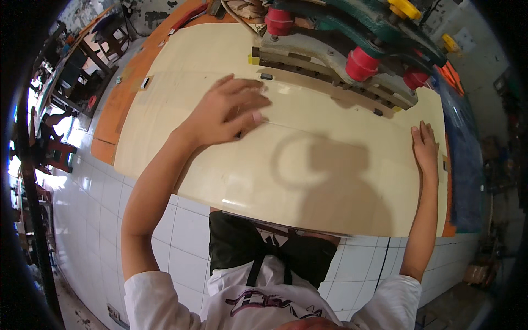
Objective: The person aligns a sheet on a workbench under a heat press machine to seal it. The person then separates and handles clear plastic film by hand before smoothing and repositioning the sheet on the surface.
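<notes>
The left hand (234,113) is over the pale table (242,173), the right hand (425,147) is by its right edge, and a green machine (379,27) is at the far edge

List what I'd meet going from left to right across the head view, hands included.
Black-and-white tab, left hand, middle red cylinder, right hand, blue sheet.

Left hand (231,109) curves loosely while right hand (425,147) extends
</notes>
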A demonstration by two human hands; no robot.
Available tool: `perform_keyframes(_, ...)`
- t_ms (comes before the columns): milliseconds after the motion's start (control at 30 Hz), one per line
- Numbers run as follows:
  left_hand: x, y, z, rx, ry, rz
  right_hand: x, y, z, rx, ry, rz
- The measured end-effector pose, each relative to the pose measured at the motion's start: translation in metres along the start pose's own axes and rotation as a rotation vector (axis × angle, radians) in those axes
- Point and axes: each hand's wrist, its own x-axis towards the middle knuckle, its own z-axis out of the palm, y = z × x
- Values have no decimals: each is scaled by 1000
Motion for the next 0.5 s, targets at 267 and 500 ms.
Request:
perform_keyframes(267, 3, -19, 20, 233, 158, -390, -5, -16, -5, 79, 13, -82)
perform_keyframes(500, 1, -23, 22, 339, 24, -483, -8, -19, -1, 0, -57, -69)
